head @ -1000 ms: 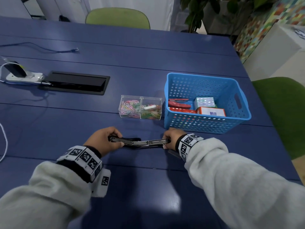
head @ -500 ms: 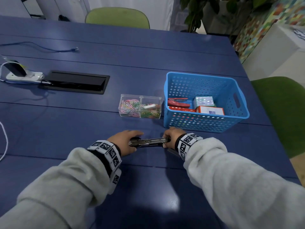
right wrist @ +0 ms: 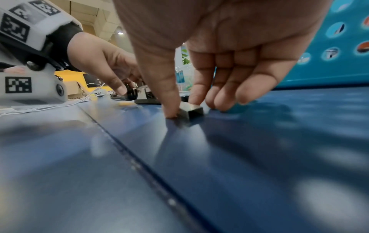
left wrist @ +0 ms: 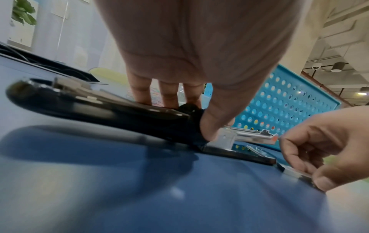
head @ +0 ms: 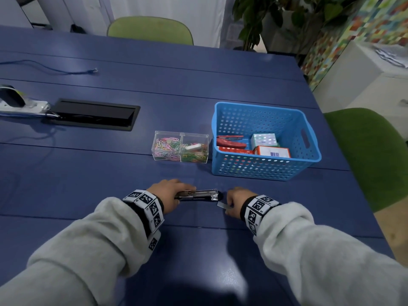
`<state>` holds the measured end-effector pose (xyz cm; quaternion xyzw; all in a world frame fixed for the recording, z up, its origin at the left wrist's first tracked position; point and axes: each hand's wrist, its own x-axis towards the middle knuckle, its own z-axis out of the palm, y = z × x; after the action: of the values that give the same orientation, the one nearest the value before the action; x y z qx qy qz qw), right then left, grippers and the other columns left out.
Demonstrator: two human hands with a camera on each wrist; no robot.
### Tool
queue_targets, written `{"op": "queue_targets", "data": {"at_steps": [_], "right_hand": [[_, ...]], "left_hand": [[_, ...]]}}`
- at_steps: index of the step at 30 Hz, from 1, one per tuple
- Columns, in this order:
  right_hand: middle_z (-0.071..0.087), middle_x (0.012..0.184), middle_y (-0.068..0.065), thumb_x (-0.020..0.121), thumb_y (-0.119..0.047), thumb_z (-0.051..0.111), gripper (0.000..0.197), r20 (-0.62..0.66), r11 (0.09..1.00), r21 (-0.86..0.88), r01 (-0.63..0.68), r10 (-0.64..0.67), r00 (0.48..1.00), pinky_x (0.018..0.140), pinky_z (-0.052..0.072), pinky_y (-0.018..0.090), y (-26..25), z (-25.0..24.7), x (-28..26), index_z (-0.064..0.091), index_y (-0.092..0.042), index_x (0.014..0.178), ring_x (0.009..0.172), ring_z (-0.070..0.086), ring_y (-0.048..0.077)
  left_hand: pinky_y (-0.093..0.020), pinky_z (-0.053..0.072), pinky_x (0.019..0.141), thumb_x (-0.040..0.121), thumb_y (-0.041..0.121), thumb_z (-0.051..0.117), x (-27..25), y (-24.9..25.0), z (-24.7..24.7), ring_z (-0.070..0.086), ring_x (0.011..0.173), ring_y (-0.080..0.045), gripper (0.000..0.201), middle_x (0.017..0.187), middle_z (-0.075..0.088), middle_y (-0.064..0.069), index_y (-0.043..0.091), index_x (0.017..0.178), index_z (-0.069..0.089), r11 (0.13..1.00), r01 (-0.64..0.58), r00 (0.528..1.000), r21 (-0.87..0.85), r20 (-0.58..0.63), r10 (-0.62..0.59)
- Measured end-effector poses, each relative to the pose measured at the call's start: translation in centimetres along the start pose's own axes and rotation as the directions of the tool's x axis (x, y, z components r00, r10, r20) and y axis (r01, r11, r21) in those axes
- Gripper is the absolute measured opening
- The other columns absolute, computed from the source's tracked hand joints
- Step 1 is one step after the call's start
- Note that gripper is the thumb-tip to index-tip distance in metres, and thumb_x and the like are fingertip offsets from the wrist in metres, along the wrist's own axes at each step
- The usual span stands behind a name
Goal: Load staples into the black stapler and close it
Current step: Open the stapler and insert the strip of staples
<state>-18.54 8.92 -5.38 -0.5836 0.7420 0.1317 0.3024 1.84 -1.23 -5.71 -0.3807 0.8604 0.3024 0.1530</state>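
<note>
The black stapler (head: 198, 194) lies swung open on the blue table (head: 110, 173), its cover (left wrist: 79, 107) to the left and its silver magazine (left wrist: 249, 136) to the right. My left hand (head: 174, 193) grips it at the hinge, with the thumb (left wrist: 215, 126) on the near side and fingers (left wrist: 165, 94) on the far side. Just right of the stapler's front end, my right hand (head: 228, 203) pinches a strip of staples (right wrist: 191, 110) that lies on the table; the thumb (right wrist: 167, 94) is on one side and the fingers are on the other.
A blue perforated basket (head: 265, 168) behind the right hand holds a red stapler (head: 230, 142) and small boxes (head: 272, 151). A clear box of coloured paper clips (head: 180, 149) stands left of it. A black cable hatch (head: 92, 114) and a power strip (head: 22, 106) are far left.
My left hand slid right along the stapler from its left end to the hinge. My right hand left the stapler's right end and came down onto the staple strip beside it.
</note>
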Motion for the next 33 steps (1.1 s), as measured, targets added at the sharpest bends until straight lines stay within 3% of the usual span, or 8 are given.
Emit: {"op": "queue_targets", "data": {"at_steps": [6,9,11,13,16,19,24,33], "right_hand": [[0.061,0.102,0.008,0.078,-0.029,0.06,0.023,0.028,0.998,-0.048,-0.042,0.044,0.999,0.076,0.051,0.033,-0.2,-0.5,-0.6,0.062,-0.012,0.093,0.084,0.057,0.026],[0.064,0.093,0.004,0.074,-0.029,0.062,0.008,0.009,1.0,0.011,-0.025,0.025,1.0,0.075,0.052,0.032,0.2,-1.2,-1.3,0.058,-0.022,0.074,0.088,0.062,0.026],[0.06,0.084,-0.002,0.073,-0.025,0.064,0.015,-0.045,0.995,0.099,0.011,-0.006,0.999,0.077,0.052,0.031,0.4,-1.8,-1.6,0.051,-0.027,0.066,0.086,0.062,0.023],[0.06,0.082,-0.003,0.074,-0.023,0.064,0.009,-0.114,0.982,0.177,0.066,-0.046,0.992,0.082,0.051,0.03,0.1,-2.4,-1.7,0.061,-0.025,0.082,0.086,0.063,0.022],[0.064,0.096,0.002,0.08,-0.024,0.062,0.029,-0.15,0.982,0.128,0.141,-0.121,0.981,0.088,0.049,0.03,-1.0,-3.1,-1.2,0.065,-0.017,0.108,0.093,0.061,0.021],[0.061,0.106,0.008,0.082,-0.027,0.059,0.026,-0.153,0.979,0.035,0.199,-0.192,0.969,0.085,0.048,0.032,-2.1,-3.1,-0.5,0.068,-0.017,0.104,0.099,0.058,0.026],[0.048,0.09,0.003,0.084,-0.028,0.057,0.024,-0.142,0.981,-0.028,0.194,-0.196,0.97,0.08,0.046,0.032,-3.0,-2.6,0.2,0.068,-0.016,0.101,0.097,0.058,0.028],[0.058,0.107,0.01,0.083,-0.023,0.056,0.024,-0.153,0.975,-0.089,0.206,-0.218,0.964,0.083,0.048,0.035,-3.4,-2.1,1.0,0.069,-0.014,0.101,0.101,0.057,0.031]], "left_hand": [[-0.042,0.039,0.107,0.084,0.009,0.05,0.2,-0.1,-0.1,0.041,0.127,-0.025,0.061,0.134,0.047,0.0,0.047,0.13,0.041,1.0,0.006,1.0,-0.003,0.024,-0.006],[-0.041,0.04,0.105,0.084,0.009,0.049,0.3,-0.1,-0.2,0.041,0.127,-0.025,0.06,0.135,0.047,0.0,0.048,0.129,0.041,1.0,0.009,1.0,0.01,0.03,-0.009],[-0.041,0.041,0.105,0.084,0.008,0.049,0.3,-0.1,-0.2,0.041,0.127,-0.025,0.06,0.135,0.047,0.001,0.048,0.129,0.041,1.0,0.01,0.999,0.014,0.032,-0.01],[-0.042,0.042,0.104,0.084,0.008,0.049,0.3,0.0,-0.3,0.041,0.127,-0.026,0.06,0.135,0.047,0.001,0.049,0.128,0.042,1.0,0.009,0.999,0.021,0.036,-0.009],[-0.043,0.041,0.104,0.083,0.009,0.049,0.4,0.3,-0.4,0.041,0.126,-0.026,0.06,0.135,0.047,0.001,0.049,0.128,0.042,0.999,0.001,0.999,0.035,0.043,-0.003],[-0.043,0.042,0.103,0.082,0.009,0.049,0.5,0.5,-0.4,0.043,0.124,-0.027,0.06,0.132,0.049,0.0,0.048,0.127,0.043,0.999,-0.009,0.999,0.039,0.041,0.008],[-0.044,0.043,0.101,0.082,0.009,0.05,0.5,0.4,-0.4,0.045,0.122,-0.027,0.059,0.129,0.051,-0.002,0.047,0.127,0.044,0.999,-0.02,0.999,0.037,0.04,0.018],[-0.044,0.041,0.103,0.082,0.009,0.048,0.7,0.2,-0.4,0.044,0.123,-0.027,0.059,0.132,0.05,-0.001,0.048,0.127,0.044,0.998,-0.039,0.999,0.047,0.035,0.037]]}}
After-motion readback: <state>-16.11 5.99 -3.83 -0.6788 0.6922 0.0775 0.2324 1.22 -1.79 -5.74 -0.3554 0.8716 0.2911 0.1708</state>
